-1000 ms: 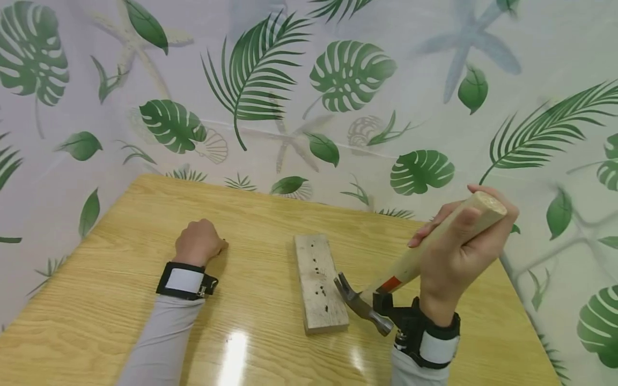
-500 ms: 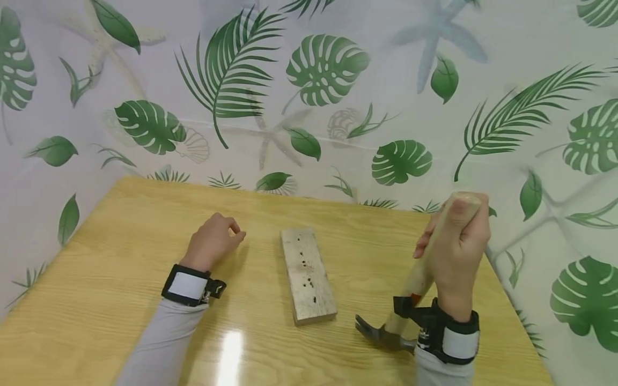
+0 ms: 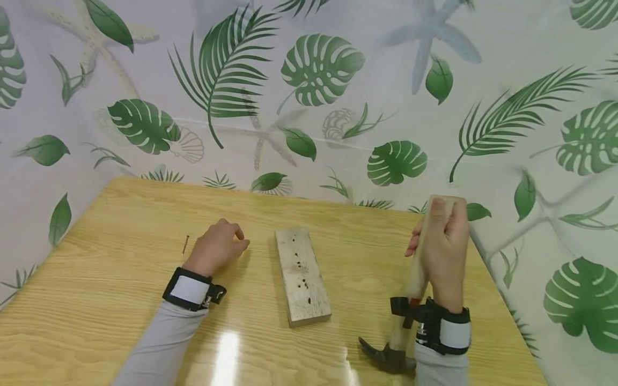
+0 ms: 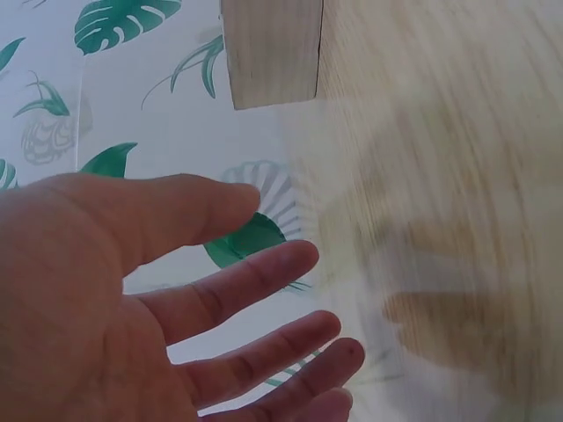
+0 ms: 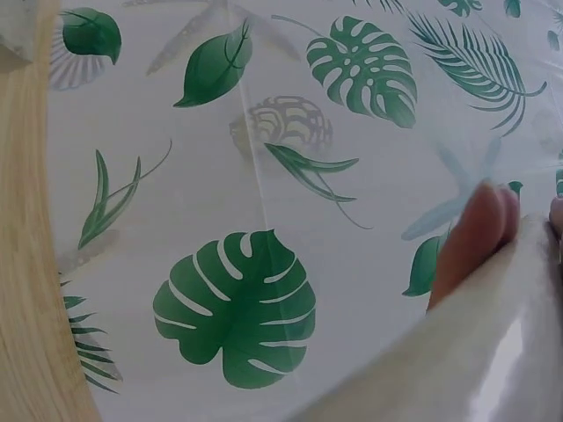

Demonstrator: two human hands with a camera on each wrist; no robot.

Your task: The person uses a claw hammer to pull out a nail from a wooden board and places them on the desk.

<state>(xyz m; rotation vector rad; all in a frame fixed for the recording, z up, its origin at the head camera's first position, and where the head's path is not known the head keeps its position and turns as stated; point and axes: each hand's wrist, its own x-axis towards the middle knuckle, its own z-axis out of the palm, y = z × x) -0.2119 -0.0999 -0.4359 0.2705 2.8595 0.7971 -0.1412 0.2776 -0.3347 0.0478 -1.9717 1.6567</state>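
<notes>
Wood-grain table (image 3: pixel 120 300) now has the claw hammer (image 3: pixel 403 321) swung upright in the right hand (image 3: pixel 441 252), fingers wrapped round its handle, clear of the nail-holed board (image 3: pixel 301 276) (left hand (image 3: pixel 217 249) loosened, fingers spread, a nail (image 3: pixel 185 244) just behind them), so hammering looks paused.

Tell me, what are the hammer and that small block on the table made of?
The hammer seems to have a pale, smooth wooden handle and a dark metal head with a dull sheen. The block looks like bare, greyish unfinished wood, grain visible, with small dark holes.

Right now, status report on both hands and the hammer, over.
Left hand open, resting on table beside wood block. Right hand grips hammer handle, head low near table. Loose nail left of left hand.
</notes>
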